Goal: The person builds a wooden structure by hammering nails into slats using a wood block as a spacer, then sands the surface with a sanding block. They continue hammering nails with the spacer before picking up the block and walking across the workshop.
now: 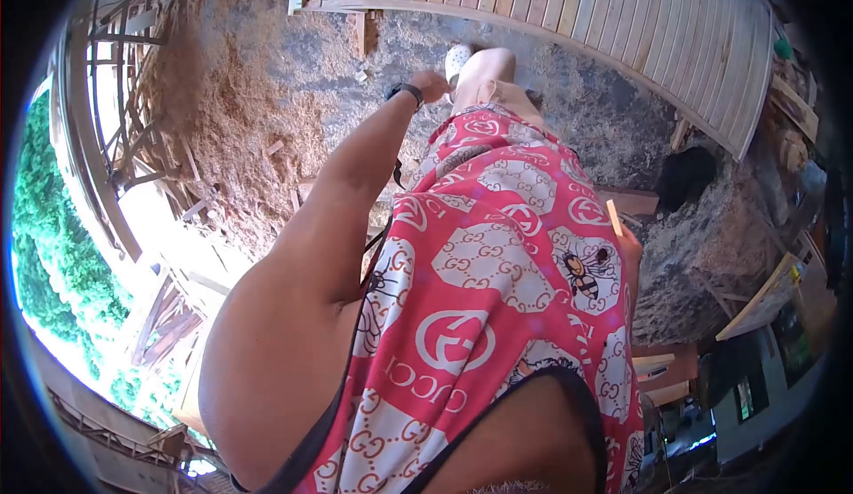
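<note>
My left hand, with a dark watch on the wrist, reaches down beside my leg and the white clog on my foot. Its fingertips run into the edge of the leg in this view, and their grip does not show. On the other side, my right hand sits at the hem of the red and white patterned tank top, partly hidden behind it. A short, pale wooden stick stands up out of its closed fingers.
A long slatted wooden panel spans the area ahead. Sawdust and wood scraps cover the ground. To the right are a black bag-like item and a leaning board; wooden framing stands left.
</note>
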Action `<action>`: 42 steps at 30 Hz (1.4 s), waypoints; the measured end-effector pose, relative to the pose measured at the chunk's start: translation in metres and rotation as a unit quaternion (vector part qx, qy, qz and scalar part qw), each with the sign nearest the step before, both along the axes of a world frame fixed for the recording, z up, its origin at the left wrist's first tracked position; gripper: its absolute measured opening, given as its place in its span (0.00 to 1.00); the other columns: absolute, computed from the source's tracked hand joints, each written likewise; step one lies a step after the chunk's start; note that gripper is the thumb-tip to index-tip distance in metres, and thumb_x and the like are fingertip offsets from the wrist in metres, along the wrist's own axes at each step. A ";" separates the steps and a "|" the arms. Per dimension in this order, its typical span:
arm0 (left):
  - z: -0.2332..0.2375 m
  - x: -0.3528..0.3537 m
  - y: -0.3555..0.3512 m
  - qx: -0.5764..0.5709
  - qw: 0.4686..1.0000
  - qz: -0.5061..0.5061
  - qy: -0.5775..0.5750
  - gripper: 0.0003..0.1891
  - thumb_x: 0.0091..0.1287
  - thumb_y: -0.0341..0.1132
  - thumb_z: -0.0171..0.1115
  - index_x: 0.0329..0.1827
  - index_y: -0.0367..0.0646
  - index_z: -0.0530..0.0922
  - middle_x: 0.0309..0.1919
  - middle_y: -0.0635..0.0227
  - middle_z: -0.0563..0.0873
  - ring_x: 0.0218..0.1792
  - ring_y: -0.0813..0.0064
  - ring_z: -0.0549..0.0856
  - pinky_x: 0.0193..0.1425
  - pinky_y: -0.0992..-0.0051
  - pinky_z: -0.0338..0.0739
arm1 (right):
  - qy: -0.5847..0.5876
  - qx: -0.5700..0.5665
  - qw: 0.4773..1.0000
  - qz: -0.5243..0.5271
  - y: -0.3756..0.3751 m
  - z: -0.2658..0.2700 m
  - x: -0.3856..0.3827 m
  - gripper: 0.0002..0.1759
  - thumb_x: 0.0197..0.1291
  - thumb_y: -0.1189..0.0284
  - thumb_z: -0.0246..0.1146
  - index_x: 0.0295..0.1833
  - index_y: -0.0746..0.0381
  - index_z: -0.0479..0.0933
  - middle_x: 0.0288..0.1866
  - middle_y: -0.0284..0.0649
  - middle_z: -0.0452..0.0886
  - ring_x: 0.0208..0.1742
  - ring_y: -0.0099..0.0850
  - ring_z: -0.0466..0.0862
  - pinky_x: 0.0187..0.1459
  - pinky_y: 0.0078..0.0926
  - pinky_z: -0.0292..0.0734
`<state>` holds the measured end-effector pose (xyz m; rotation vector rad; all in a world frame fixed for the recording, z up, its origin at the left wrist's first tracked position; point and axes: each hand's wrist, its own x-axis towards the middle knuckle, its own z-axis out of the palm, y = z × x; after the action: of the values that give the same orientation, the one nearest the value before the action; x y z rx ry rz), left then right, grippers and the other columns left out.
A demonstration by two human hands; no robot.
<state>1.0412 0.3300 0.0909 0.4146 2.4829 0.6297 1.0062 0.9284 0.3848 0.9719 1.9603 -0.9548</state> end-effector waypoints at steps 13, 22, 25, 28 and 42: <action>-0.024 0.000 -0.176 0.112 0.935 0.232 -0.242 0.16 0.62 0.35 0.64 0.53 0.53 0.80 0.38 0.67 0.88 0.43 0.63 0.89 0.44 0.62 0.84 | 0.071 0.031 0.997 -0.003 -0.101 -0.043 -0.059 0.22 0.67 0.73 0.60 0.66 0.59 0.79 0.33 0.38 0.88 0.21 0.23 0.82 0.19 0.19 0.69; 0.064 -0.056 -0.162 0.104 0.809 0.489 -0.310 0.17 0.69 0.50 0.64 0.44 0.46 0.86 0.31 0.75 0.86 0.25 0.81 0.82 0.24 0.78 0.73 | 0.150 0.027 0.988 -0.012 -0.112 -0.036 -0.086 0.25 0.63 0.78 0.60 0.67 0.64 0.77 0.32 0.43 0.88 0.20 0.25 0.82 0.21 0.23 0.73; 0.068 -0.064 -0.130 0.091 0.819 0.468 -0.318 0.18 0.70 0.52 0.63 0.45 0.46 0.85 0.32 0.75 0.86 0.26 0.80 0.83 0.25 0.78 0.75 | 0.160 0.025 0.987 -0.003 -0.097 -0.028 -0.097 0.25 0.67 0.78 0.56 0.69 0.65 0.74 0.34 0.45 0.88 0.21 0.26 0.83 0.24 0.27 0.77; 0.075 -0.069 -0.104 0.098 0.823 0.474 -0.297 0.19 0.70 0.53 0.63 0.47 0.45 0.85 0.35 0.72 0.87 0.27 0.79 0.84 0.27 0.77 0.77 | 0.136 0.040 0.990 -0.007 -0.071 -0.029 -0.118 0.25 0.69 0.76 0.53 0.71 0.66 0.71 0.37 0.43 0.88 0.23 0.28 0.85 0.25 0.28 0.78; 0.115 -0.021 -0.096 -0.006 0.781 0.501 -0.373 0.21 0.70 0.52 0.62 0.57 0.48 0.84 0.42 0.68 0.88 0.31 0.73 0.86 0.27 0.72 0.77 | 0.318 0.188 0.925 0.090 0.109 -0.060 -0.232 0.18 0.64 0.72 0.59 0.58 0.54 0.82 0.50 0.52 0.86 0.54 0.53 0.84 0.56 0.44 0.79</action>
<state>1.0197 0.2339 0.2060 -1.0695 1.7325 0.9188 0.7741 1.0372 0.3247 0.7030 2.8059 -0.8696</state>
